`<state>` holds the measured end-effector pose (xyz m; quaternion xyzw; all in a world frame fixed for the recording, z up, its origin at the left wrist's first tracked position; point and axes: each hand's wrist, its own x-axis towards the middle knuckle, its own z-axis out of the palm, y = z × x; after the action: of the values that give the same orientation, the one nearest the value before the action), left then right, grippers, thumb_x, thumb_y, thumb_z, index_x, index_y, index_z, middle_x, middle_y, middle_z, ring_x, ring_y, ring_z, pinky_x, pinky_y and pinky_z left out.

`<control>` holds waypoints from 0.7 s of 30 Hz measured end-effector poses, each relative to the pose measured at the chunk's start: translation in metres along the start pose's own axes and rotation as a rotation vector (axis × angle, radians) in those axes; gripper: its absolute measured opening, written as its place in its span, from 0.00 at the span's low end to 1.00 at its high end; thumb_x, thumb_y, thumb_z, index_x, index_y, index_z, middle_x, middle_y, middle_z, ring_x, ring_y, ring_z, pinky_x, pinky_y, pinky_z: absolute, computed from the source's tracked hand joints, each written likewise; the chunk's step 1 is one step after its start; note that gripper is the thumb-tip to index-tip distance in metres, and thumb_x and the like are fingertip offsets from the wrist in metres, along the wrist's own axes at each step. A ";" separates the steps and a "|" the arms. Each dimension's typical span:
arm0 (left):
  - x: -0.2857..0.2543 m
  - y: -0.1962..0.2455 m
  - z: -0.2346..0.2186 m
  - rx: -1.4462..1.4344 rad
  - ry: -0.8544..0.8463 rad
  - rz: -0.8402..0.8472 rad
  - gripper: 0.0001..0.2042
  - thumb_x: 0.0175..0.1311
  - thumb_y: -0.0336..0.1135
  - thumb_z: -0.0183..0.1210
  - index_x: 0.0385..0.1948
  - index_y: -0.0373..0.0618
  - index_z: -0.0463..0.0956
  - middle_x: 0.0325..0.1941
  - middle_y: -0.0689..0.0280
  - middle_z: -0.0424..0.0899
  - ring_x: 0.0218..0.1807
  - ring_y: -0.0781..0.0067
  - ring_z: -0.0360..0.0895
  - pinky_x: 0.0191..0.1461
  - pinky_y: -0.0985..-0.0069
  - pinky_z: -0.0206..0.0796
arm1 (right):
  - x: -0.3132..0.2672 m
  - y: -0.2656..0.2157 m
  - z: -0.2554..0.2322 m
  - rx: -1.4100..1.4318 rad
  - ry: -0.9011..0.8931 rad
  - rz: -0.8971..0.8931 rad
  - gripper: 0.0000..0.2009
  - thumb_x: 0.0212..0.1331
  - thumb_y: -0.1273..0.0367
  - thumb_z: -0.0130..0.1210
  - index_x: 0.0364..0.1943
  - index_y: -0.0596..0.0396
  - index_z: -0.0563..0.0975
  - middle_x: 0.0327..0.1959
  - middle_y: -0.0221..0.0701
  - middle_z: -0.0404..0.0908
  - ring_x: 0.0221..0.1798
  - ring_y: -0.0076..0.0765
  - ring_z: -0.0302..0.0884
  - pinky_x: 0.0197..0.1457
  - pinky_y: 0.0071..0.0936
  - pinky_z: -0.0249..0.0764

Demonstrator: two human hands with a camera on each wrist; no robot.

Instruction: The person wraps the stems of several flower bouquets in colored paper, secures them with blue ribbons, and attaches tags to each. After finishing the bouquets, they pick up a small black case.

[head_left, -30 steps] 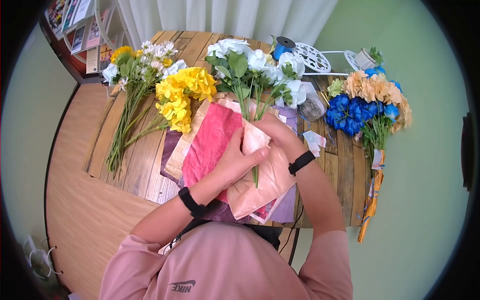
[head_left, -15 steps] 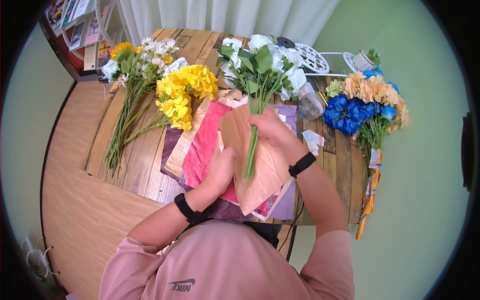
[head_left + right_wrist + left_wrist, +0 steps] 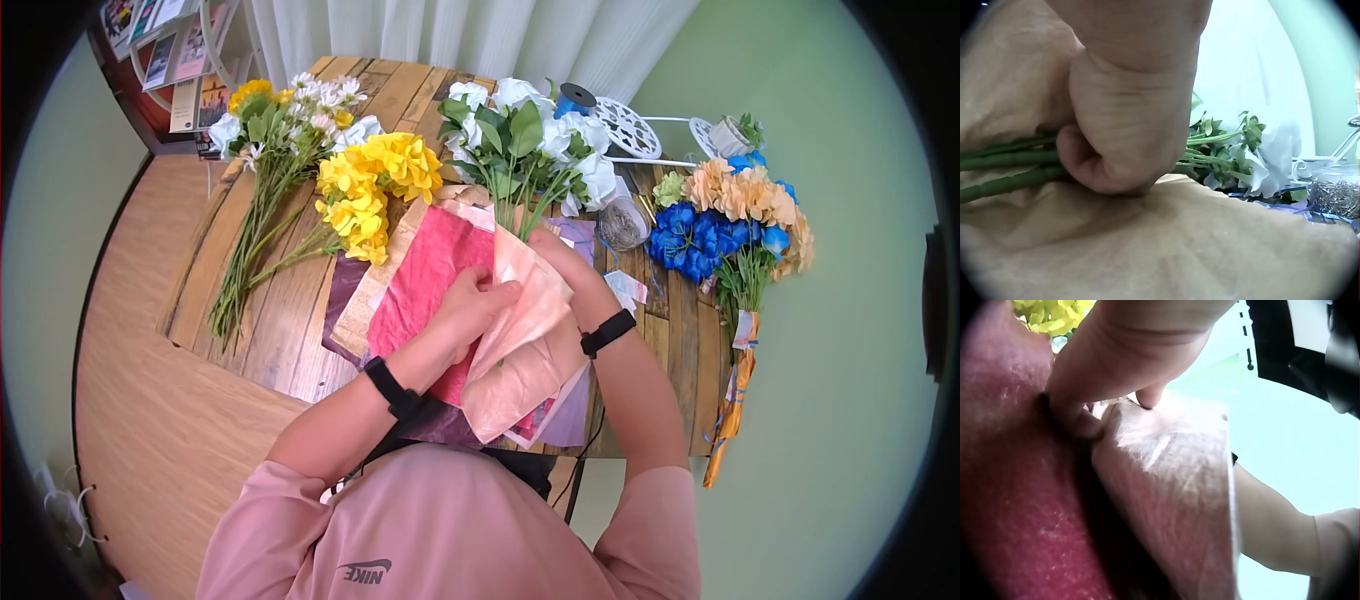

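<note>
A bunch of white artificial flowers (image 3: 560,135) with green leaves lies heads away from the person, on a sheet of peach wrapping paper (image 3: 510,395). In the right wrist view my right hand (image 3: 1135,119) grips its green stems (image 3: 1013,159) with curled fingers, over the paper. My left hand (image 3: 470,310) pinches the left edge of that sheet, thumb on top, drawing it across the stems. The head view shows the lower stems mostly covered by this fold. Crinkled red paper (image 3: 425,270) lies under the left hand, over other sheets.
Yellow flowers (image 3: 360,190) and a long-stemmed mixed bunch (image 3: 265,185) lie left on the wooden table (image 3: 275,345). At the right rests a blue and peach bouquet (image 3: 700,240) with an orange-wrapped handle. A clear jar (image 3: 623,225) and a ribbon spool (image 3: 574,100) stand behind.
Half a second ago the stems showed openly in the right hand, with the left hand lower at the paper's side. Now the left hand has moved up and the paper's left edge folds over them.
</note>
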<state>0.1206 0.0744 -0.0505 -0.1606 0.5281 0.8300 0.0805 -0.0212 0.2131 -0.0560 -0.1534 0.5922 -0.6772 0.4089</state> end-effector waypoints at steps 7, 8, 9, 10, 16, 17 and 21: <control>0.011 -0.005 0.008 0.012 -0.028 0.073 0.32 0.58 0.31 0.66 0.62 0.32 0.58 0.53 0.55 0.75 0.51 0.65 0.78 0.53 0.70 0.73 | -0.006 -0.017 0.012 -0.102 0.112 0.118 0.13 0.62 0.68 0.58 0.48 0.61 0.78 0.41 0.35 0.84 0.37 0.29 0.83 0.37 0.28 0.80; 0.011 -0.006 0.008 0.011 -0.008 0.078 0.33 0.57 0.29 0.65 0.63 0.32 0.57 0.54 0.55 0.75 0.51 0.65 0.78 0.53 0.70 0.73 | -0.010 -0.024 0.014 -0.084 0.116 0.192 0.12 0.63 0.67 0.57 0.45 0.62 0.78 0.39 0.35 0.84 0.36 0.29 0.83 0.36 0.29 0.80; 0.013 -0.007 0.007 0.010 -0.007 0.079 0.33 0.57 0.29 0.65 0.63 0.32 0.57 0.54 0.55 0.75 0.51 0.65 0.78 0.53 0.70 0.73 | -0.014 -0.028 0.016 -0.065 0.119 0.266 0.13 0.63 0.66 0.56 0.42 0.63 0.79 0.37 0.35 0.84 0.34 0.30 0.83 0.36 0.29 0.80; 0.014 -0.007 0.006 0.012 -0.030 0.090 0.33 0.56 0.25 0.62 0.64 0.34 0.55 0.54 0.55 0.74 0.52 0.65 0.77 0.54 0.70 0.73 | -0.018 -0.029 0.019 -0.066 0.118 0.268 0.13 0.63 0.66 0.56 0.42 0.63 0.79 0.37 0.35 0.84 0.34 0.30 0.83 0.36 0.29 0.80; 0.017 -0.012 0.007 0.098 -0.049 0.134 0.37 0.52 0.19 0.54 0.68 0.41 0.52 0.56 0.57 0.74 0.54 0.65 0.76 0.56 0.70 0.71 | -0.005 -0.010 0.014 -0.287 0.204 0.052 0.17 0.65 0.61 0.53 0.40 0.66 0.79 0.37 0.43 0.84 0.36 0.41 0.83 0.37 0.35 0.78; 0.018 -0.014 0.007 0.116 -0.040 0.140 0.37 0.52 0.19 0.53 0.69 0.42 0.51 0.56 0.57 0.74 0.55 0.65 0.76 0.56 0.70 0.71 | -0.004 -0.012 0.014 -0.610 0.290 -0.025 0.19 0.64 0.58 0.52 0.40 0.65 0.79 0.38 0.47 0.83 0.39 0.48 0.82 0.41 0.37 0.76; 0.013 -0.005 0.006 0.030 -0.050 0.096 0.38 0.52 0.20 0.52 0.70 0.45 0.50 0.56 0.57 0.74 0.53 0.65 0.77 0.54 0.70 0.72 | -0.006 -0.029 0.016 -1.332 0.377 -0.247 0.25 0.63 0.51 0.48 0.44 0.64 0.78 0.43 0.58 0.79 0.50 0.61 0.76 0.55 0.41 0.70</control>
<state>0.1087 0.0819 -0.0571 -0.1133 0.5456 0.8285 0.0561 -0.0172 0.2061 -0.0240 -0.3173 0.9200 -0.2269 0.0384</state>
